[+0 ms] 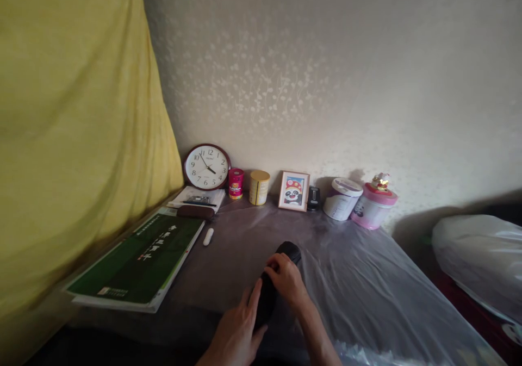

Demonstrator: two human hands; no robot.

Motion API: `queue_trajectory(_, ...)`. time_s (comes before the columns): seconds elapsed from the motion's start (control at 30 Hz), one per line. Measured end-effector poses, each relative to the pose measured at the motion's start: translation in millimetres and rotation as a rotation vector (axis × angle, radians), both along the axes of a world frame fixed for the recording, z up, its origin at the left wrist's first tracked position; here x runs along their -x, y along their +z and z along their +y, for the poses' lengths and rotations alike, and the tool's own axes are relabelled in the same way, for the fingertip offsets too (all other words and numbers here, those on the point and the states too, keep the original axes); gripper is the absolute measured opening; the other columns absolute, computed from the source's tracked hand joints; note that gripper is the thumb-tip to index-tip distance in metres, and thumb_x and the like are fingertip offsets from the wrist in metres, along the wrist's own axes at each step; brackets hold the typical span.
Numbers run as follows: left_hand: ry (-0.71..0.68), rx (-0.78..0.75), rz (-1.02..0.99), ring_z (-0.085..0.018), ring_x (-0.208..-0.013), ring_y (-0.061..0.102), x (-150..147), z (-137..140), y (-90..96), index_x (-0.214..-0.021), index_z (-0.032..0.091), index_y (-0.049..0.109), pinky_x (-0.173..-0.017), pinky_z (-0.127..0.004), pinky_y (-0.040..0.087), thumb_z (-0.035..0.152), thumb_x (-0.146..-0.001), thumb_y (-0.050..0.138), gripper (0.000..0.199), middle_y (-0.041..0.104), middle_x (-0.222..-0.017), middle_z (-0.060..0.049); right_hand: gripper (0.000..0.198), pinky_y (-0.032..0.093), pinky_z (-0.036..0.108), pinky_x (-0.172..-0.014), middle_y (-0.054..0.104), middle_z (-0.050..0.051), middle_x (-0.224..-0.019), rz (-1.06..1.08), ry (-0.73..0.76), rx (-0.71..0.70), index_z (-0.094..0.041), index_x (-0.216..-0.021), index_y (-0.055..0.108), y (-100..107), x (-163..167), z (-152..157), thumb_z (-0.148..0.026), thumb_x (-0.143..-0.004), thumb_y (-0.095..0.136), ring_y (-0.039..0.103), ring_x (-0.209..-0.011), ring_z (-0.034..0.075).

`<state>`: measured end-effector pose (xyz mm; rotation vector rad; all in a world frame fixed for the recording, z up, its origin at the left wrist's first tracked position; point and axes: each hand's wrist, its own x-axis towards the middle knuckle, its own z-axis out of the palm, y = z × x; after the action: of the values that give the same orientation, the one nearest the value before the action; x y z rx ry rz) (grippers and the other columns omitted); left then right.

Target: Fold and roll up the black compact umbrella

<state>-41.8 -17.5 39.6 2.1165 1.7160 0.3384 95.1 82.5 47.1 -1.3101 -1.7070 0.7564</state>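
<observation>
While left fingers [255,295] — slightly spread — hold a black pouch [267,301], right fingers [278,259] grip it

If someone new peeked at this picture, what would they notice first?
Probably the big yellow cloth hanging down the left side, then the round clock by the wall at the back left of the table. At the front, the left hand touches a long black object and the right hand curls over it.
</observation>
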Motion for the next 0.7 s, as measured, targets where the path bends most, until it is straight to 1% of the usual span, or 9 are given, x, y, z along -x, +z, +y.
queue_trajectory(0.1, -0.015, -0.002, -0.082, -0.025, -0.122, 0.047, 4.4, -1.9, -3.5, -0.142, 0.015, 0.013, -0.098, -0.034, 0.043, 0.019, -0.079, 0.047, 0.072, 0.030, -0.146, -0.015, 0.025, 0.038, 0.022, -0.040, 0.055, -0.003, -0.055, 0.244, -0.045, 0.162, -0.019, -0.079, 0.064, 3.9, -6.8, -1.0, -0.042, -0.071, 0.059, 0.048, -0.040, 0.010)
queue_trajectory(0.17, -0.015, 0.008, -0.118, -0.024, -0.123, 0.047, 6.3, -4.0, -4.4, -0.142, 0.016, 0.013, -0.099, -0.034, 0.042, 0.019, -0.078, 0.047, 0.072, 0.027, -0.147, -0.014, 0.033, 0.039, 0.022, -0.040, 0.058, -0.002, -0.058, 0.366, -0.076, 0.173, -0.017, -0.081, 0.065, 8.5, -12.9, -2.2, -0.048, -0.070, 0.060, 0.050, -0.042, 0.011)
queue_trajectory(0.23, -0.003, 0.015, -0.136, -0.024, -0.122, 0.047, 7.6, -6.3, -4.6, -0.142, 0.018, 0.012, -0.098, -0.035, 0.043, 0.020, -0.078, 0.046, 0.072, 0.025, -0.148, -0.014, 0.035, 0.044, 0.023, -0.046, 0.063, 0.001, -0.066, 0.397, -0.086, 0.132, -0.017, -0.082, 0.067, 13.3, -17.3, -3.5, -0.049, -0.067, 0.064, 0.055, -0.050, 0.012)
queue_trajectory(0.33, 0.012, 0.024, -0.135, -0.025, -0.122, 0.047, 9.2, -9.1, -3.4, -0.142, 0.022, 0.011, -0.097, -0.036, 0.044, 0.020, -0.079, 0.046, 0.072, 0.018, -0.150, -0.014, 0.032, 0.049, 0.027, -0.061, 0.068, 0.004, -0.075, 0.343, -0.032, 0.092, -0.019, -0.085, 0.069, 17.8, -17.9, -5.9, -0.046, -0.071, 0.062, 0.061, -0.066, 0.017)
queue_trajectory(0.43, 0.017, 0.055, -0.107, -0.026, -0.121, 0.049, 9.6, -11.2, 0.6, -0.142, 0.020, 0.010, -0.096, -0.037, 0.045, 0.019, -0.079, 0.046, 0.073, 0.011, -0.151, -0.016, 0.025, 0.048, 0.031, -0.073, 0.070, 0.003, -0.084, 0.229, 0.058, 0.064, -0.023, -0.089, 0.071, 16.6, -13.2, -8.8, -0.039, -0.074, 0.059, 0.063, -0.079, 0.019)
queue_trajectory(0.5, 0.017, 0.074, -0.090, -0.027, -0.122, 0.047, 9.0, -12.3, 3.4, -0.142, 0.018, 0.010, -0.096, -0.037, 0.045, 0.017, -0.078, 0.047, 0.074, 0.008, -0.152, -0.017, 0.022, 0.047, 0.032, -0.077, 0.070, 0.002, -0.085, 0.114, 0.098, 0.019, -0.026, -0.090, 0.071, 12.8, -9.8, -10.4, -0.032, -0.074, 0.058, 0.062, -0.079, 0.019)
queue_trajectory(0.6, 0.002, 0.058, -0.101, -0.026, -0.126, 0.043, 8.2, -12.9, 3.3, -0.143, 0.020, 0.006, -0.098, -0.036, 0.044, 0.012, -0.076, 0.047, 0.079, 0.004, -0.152, -0.015, 0.025, 0.046, 0.033, -0.077, 0.070, 0.001, -0.082, -0.022, 0.122, -0.054, -0.027, -0.091, 0.071, 5.5, -6.2, -10.9, -0.022, -0.071, 0.057, 0.060, -0.075, 0.018)
queue_trajectory(0.63, -0.011, 0.044, -0.109, -0.025, -0.128, 0.041, 8.2, -12.7, 1.7, -0.143, 0.021, 0.004, -0.099, -0.035, 0.043, 0.009, -0.074, 0.047, 0.081, 0.003, -0.153, -0.014, 0.027, 0.045, 0.033, -0.077, 0.069, 0.001, -0.082, -0.032, 0.123, -0.060, -0.027, -0.091, 0.071, 3.4, -5.5, -10.7, -0.020, -0.070, 0.056, 0.059, -0.074, 0.018)
queue_trajectory(0.7, -0.037, 0.010, -0.122, -0.022, -0.131, 0.036, 8.7, -11.7, -3.3, -0.142, 0.023, 0.000, -0.102, -0.032, 0.039, 0.004, -0.072, 0.044, 0.085, 0.002, -0.153, -0.011, 0.027, 0.045, 0.033, -0.077, 0.068, 0.001, -0.081, 0.019, 0.121, -0.035, -0.026, -0.089, 0.072, 1.5, -5.4, -10.6, -0.019, -0.069, 0.056, 0.059, -0.074, 0.017)
